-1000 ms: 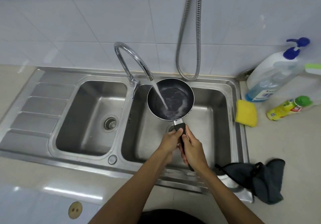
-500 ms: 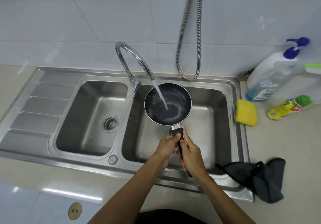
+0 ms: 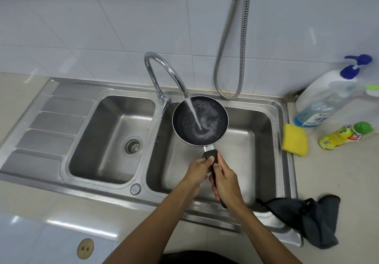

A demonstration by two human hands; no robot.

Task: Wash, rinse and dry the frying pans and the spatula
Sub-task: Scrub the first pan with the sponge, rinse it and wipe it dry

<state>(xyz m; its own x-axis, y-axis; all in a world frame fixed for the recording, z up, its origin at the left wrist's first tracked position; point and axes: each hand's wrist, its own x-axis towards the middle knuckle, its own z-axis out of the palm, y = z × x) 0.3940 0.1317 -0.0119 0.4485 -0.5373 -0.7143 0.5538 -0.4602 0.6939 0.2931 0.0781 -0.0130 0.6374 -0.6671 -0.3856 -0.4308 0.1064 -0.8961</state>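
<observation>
A small black frying pan (image 3: 213, 118) hangs over the right sink basin (image 3: 252, 147), under the running tap (image 3: 164, 75). Water streams into the pan and swirls with foam. Both hands hold its black handle: my left hand (image 3: 198, 170) grips it near the pan, and my right hand (image 3: 226, 179) wraps it further back. No spatula or second pan is in view.
The left basin (image 3: 96, 140) with its drain lies beside a ribbed draining board (image 3: 51, 128). On the counter at right are a yellow sponge (image 3: 294, 139), a pump bottle (image 3: 326, 97) and a small green-capped bottle (image 3: 346, 135). A dark cloth (image 3: 307, 216) drapes over the sink's front right corner. A metal hose (image 3: 231, 58) hangs on the wall.
The pan has shifted slightly left and nearer under the stream, and the water inside keeps swirling. Both hands keep their grip on the handle.
</observation>
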